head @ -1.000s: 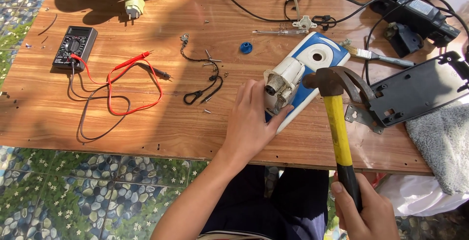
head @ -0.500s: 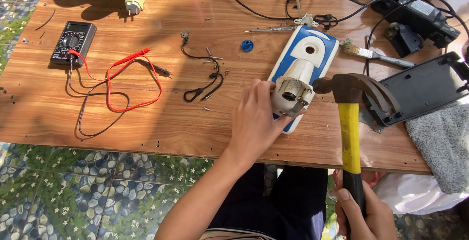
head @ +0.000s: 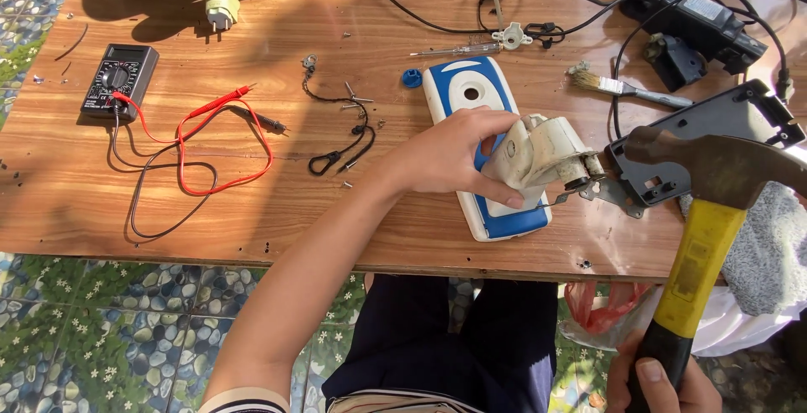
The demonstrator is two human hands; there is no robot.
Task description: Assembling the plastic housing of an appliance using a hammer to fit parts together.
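My left hand (head: 450,159) grips a dirty white motor-like part (head: 545,150) and holds it on top of a blue and white plastic casing (head: 471,93) lying on the wooden table (head: 210,219). The part's metal shaft end points right. My right hand (head: 664,383), at the bottom right below the table edge, is closed around the black and yellow handle of a hammer (head: 702,211). The brown hammer head is raised to the right of the white part, apart from it.
A black multimeter (head: 118,81) with red and black leads (head: 206,148) lies at the left. Black cord with a clip (head: 340,140), a blue cap (head: 411,77), a screwdriver (head: 458,50), a brush (head: 618,87), a black bracket (head: 714,140), cables and grey cloth (head: 765,253) surround the casing.
My left hand turned the white part so its shaft points right and set it lower on the casing. The hammer swung away to the right and is raised.
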